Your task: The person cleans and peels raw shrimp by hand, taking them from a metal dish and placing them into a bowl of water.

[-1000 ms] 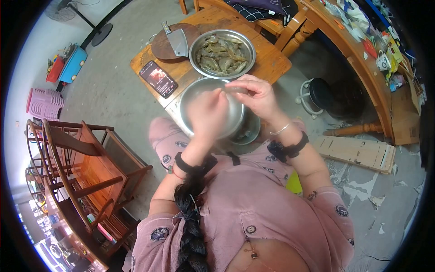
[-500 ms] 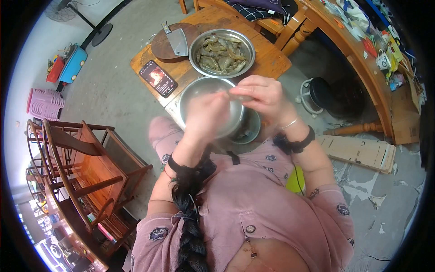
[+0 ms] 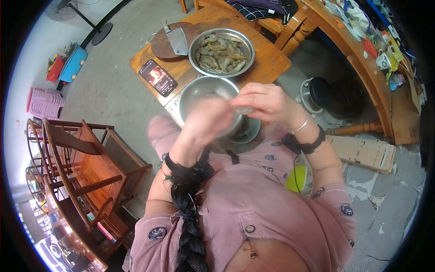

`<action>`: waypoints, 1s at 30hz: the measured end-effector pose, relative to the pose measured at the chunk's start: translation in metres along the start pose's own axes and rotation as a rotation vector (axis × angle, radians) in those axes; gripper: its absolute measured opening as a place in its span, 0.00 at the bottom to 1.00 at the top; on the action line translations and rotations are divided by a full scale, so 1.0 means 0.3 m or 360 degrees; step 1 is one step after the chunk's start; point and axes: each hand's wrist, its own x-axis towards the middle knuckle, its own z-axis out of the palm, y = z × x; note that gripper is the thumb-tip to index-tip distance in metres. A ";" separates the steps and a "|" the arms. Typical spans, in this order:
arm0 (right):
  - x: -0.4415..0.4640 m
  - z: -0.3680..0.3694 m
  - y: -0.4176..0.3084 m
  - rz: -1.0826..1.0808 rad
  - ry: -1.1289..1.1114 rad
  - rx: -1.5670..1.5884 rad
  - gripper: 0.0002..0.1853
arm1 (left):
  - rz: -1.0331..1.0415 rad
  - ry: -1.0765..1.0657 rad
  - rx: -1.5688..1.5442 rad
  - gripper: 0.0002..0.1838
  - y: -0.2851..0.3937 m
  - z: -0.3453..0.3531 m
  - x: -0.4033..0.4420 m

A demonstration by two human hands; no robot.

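Observation:
My right hand (image 3: 265, 102) pinches a pale, greyish shrimp (image 3: 244, 109), partly hidden by the fingers. Close beside it, my left hand (image 3: 209, 117) is curled and blurred, its fingertips near the shrimp's end; what they pinch cannot be made out. Both hands are above a metal basin (image 3: 185, 97), which has something small and dark inside. Lower down, between the knees, a smaller bowl (image 3: 257, 131) is partly covered by the basin and hand. Beyond the basin, a steel bowl (image 3: 250, 43) holds many unpeeled shrimp (image 3: 222, 53).
On the low wooden table (image 3: 267, 59) lie a phone (image 3: 157, 78) with a lit screen and a round chopping board (image 3: 158, 47) carrying a cleaver (image 3: 177, 41). A black-topped stool (image 3: 319, 93) stands right, near flat cardboard (image 3: 358, 152). Wooden chairs (image 3: 95, 167) are left.
Both hands have come slightly lower, toward my body, with the shrimp still in my right hand. My left hand remains blurred. The bowls, phone and board have stayed put.

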 end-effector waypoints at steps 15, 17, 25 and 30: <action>0.043 -0.073 -0.048 -0.0414 -0.0209 -0.0568 0.13 | -0.0083 -0.0143 0.0444 0.08 0.061 -0.009 -0.014; 0.033 -0.079 -0.043 -0.0432 -0.0212 -0.0614 0.13 | -0.0040 -0.0146 0.0521 0.09 0.070 -0.008 -0.016; 0.017 -0.006 -0.027 -0.0104 -0.0012 -0.0105 0.15 | 0.0020 -0.0010 0.0552 0.09 0.073 0.011 -0.018; 0.008 0.011 -0.026 -0.0006 -0.0024 -0.0156 0.12 | -0.0050 0.0024 0.0464 0.07 0.050 -0.001 -0.003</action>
